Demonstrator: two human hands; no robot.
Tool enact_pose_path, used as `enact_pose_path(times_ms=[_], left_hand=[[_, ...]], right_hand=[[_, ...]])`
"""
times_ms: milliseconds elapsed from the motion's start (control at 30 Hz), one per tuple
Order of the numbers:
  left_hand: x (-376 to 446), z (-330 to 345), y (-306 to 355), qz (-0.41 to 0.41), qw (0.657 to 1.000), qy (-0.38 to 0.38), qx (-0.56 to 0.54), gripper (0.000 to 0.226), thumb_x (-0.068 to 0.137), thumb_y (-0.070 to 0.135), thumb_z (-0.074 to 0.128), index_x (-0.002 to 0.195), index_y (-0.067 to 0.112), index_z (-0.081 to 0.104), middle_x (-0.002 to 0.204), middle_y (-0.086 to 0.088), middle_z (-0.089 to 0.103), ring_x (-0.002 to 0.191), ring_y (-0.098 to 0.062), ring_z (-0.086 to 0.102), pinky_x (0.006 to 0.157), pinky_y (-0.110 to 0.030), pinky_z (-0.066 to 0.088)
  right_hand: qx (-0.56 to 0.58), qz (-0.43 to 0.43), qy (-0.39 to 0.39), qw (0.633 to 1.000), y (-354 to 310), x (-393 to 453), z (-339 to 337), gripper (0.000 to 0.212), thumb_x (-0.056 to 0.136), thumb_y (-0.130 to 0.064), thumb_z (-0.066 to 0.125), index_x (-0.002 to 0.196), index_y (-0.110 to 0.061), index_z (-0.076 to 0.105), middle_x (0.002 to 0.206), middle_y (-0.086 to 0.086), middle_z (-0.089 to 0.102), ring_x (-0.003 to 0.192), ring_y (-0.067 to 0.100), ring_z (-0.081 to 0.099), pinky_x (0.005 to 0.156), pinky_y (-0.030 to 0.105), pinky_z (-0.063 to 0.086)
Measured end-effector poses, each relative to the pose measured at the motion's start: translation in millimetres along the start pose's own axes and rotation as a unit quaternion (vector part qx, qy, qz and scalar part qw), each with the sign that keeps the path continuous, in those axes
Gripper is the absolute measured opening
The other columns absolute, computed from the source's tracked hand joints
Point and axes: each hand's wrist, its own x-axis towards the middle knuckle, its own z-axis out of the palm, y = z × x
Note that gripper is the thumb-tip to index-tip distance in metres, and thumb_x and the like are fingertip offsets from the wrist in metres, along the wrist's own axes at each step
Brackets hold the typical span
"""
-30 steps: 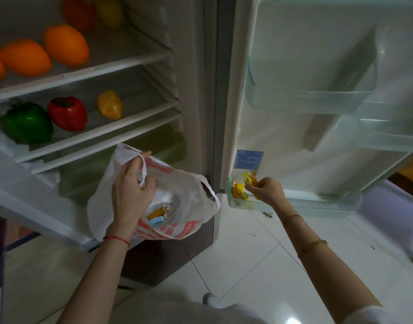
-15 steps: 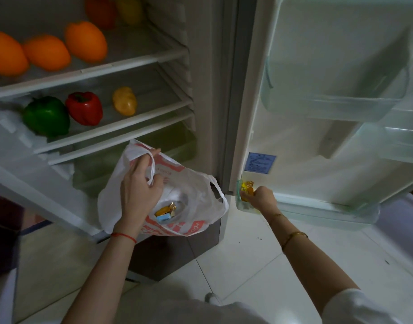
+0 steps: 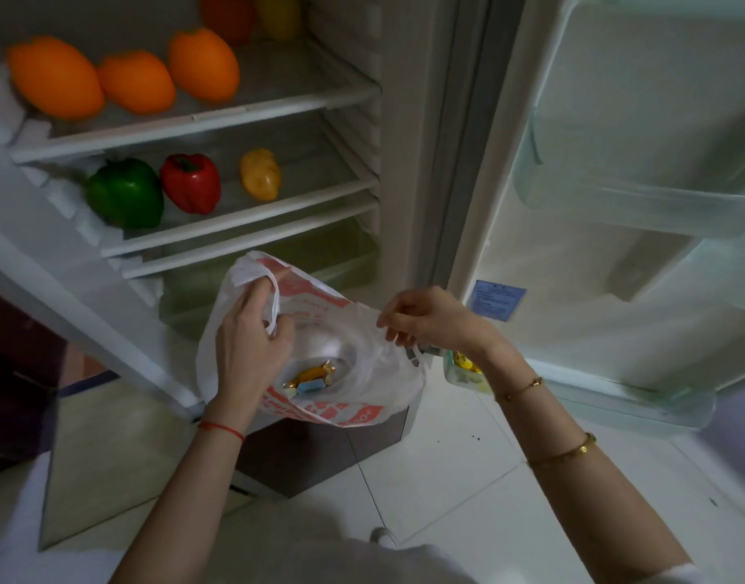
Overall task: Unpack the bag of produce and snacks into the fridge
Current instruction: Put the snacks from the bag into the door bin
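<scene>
A white plastic bag (image 3: 362, 398) with red print hangs open in front of the fridge's lower part. My left hand (image 3: 248, 343) grips its left handle. My right hand (image 3: 429, 318) pinches the bag's right rim. At the bottom of the bag lie a gold-wrapped snack (image 3: 309, 375) and a small blue one (image 3: 309, 387). Yellow-wrapped snacks (image 3: 465, 364) sit in the lowest door bin (image 3: 615, 394), partly hidden by my right wrist. A green pepper (image 3: 126, 191), a red pepper (image 3: 191, 183) and a yellow pepper (image 3: 261, 174) stand on the middle shelf.
Three orange fruits (image 3: 134, 82) lie on the upper shelf, with red and yellow produce behind them. The open fridge door (image 3: 615, 141) at the right carries an upper clear bin (image 3: 632, 208). White floor tiles (image 3: 446, 478) lie below.
My right hand has come away from the lowest door bin, leaving the yellow snacks there, and moved left to take the bag's right rim. My left hand keeps its grip.
</scene>
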Motion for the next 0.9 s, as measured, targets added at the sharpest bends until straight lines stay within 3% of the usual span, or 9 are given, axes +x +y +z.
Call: enact_pose_path(times_ms=[133,300,433,533,667,767,900], left_hand=[[-4.4,-13.2,-15.0,-0.009,0.999,0.004,0.032,0.017,0.085,0.012,0.057,0.101,0.014,0.054,0.092,-0.004,0.061,0.076,-0.019,0.058,0.061,-0.038,0.053],[-8.8,-25.7,-18.5,-0.006,0.998,0.007,0.069,0.014,0.082,0.017,0.051,0.095,0.011,0.049,0.087,0.003,0.049,0.066,-0.016,0.043,0.054,-0.022,0.029],[-9.8,-30.1,-22.1,-0.022,0.997,0.009,0.069,0.019,0.080,0.022,0.045,0.095,0.012,0.048,0.088,-0.003,0.053,0.066,-0.017,0.038,0.059,-0.025,0.028],[-9.9,-32.3,-22.6,-0.030,0.998,0.013,0.059,0.017,0.078,0.021,0.047,0.093,0.013,0.047,0.088,0.007,0.042,0.065,-0.015,0.034,0.060,-0.023,0.027],[-8.8,-32.0,-22.4,-0.037,0.999,0.010,0.034,0.017,0.078,0.016,0.049,0.089,0.021,0.038,0.085,0.008,0.040,0.065,-0.011,0.029,0.057,-0.017,0.023],[-8.6,-30.1,-25.0,-0.043,0.999,-0.003,0.026,0.016,0.079,0.014,0.051,0.091,0.019,0.041,0.085,0.001,0.051,0.064,-0.011,0.033,0.057,-0.017,0.027],[-7.8,-28.7,-29.2,-0.052,0.998,-0.020,0.025,0.024,0.079,0.020,0.046,0.099,0.010,0.053,0.097,-0.005,0.063,0.062,-0.012,0.034,0.056,-0.015,0.029]], right_hand=[[-0.128,-0.022,-0.051,0.990,-1.7,46.6,63.0,0.016,0.092,-0.023,0.063,0.104,-0.015,0.072,0.103,0.002,0.072,0.091,0.017,0.069,0.084,0.029,0.057],[-0.283,-0.026,-0.119,0.951,22.1,102.2,136.3,0.041,0.092,-0.035,0.062,0.126,-0.011,0.059,0.126,0.009,0.061,0.115,0.025,0.056,0.097,0.032,0.043],[-0.326,-0.006,-0.145,0.934,50.4,136.6,172.8,0.050,0.091,-0.046,0.061,0.126,-0.010,0.055,0.127,0.012,0.058,0.115,0.027,0.055,0.098,0.034,0.042],[-0.341,0.000,-0.147,0.929,68.9,153.0,188.5,0.051,0.091,-0.044,0.062,0.130,-0.012,0.053,0.130,0.009,0.057,0.119,0.027,0.054,0.103,0.036,0.042],[-0.369,0.009,-0.115,0.922,105.0,187.4,217.6,0.047,0.085,-0.049,0.065,0.123,-0.023,0.056,0.118,0.003,0.061,0.105,0.022,0.060,0.092,0.038,0.049],[-0.401,0.003,-0.113,0.909,112.8,197.2,229.4,0.047,0.083,-0.051,0.064,0.121,-0.025,0.055,0.116,0.003,0.060,0.100,0.023,0.060,0.088,0.041,0.052],[-0.419,-0.025,-0.110,0.901,92.9,179.8,223.3,0.051,0.091,-0.043,0.057,0.131,-0.014,0.048,0.125,0.009,0.055,0.111,0.027,0.056,0.096,0.040,0.047]])
